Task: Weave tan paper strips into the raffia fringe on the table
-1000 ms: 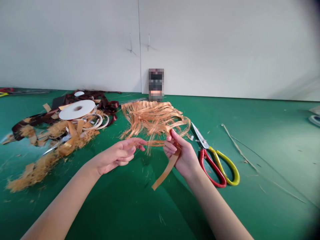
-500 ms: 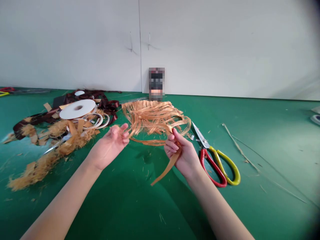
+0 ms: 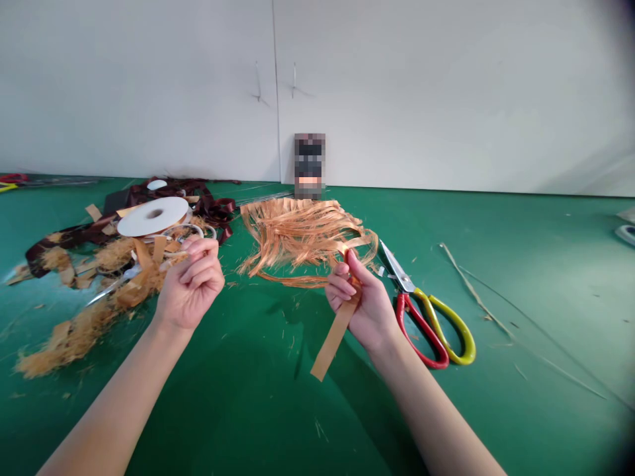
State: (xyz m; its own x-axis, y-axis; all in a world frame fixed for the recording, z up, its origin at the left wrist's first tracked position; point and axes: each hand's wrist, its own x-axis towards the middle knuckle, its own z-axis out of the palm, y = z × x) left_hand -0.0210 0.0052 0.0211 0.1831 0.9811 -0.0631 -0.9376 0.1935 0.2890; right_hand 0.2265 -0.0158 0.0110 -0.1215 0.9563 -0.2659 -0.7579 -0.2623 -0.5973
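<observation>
Right hand (image 3: 360, 307): fingers pinched on tan strip (image 3: 335, 347), its end hanging free beside orange fiber fringe (image 3: 297, 231). Left hand (image 3: 191, 284): fingers curled; any hold cannot be told.

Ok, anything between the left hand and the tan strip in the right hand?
Nothing visible. Only the green mat with a few stray fibres lies between the left hand and the tan strip held in the right hand.

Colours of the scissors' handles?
Steel-bladed scissors: one red handle, one yellow-green handle; best in the head view.
</observation>
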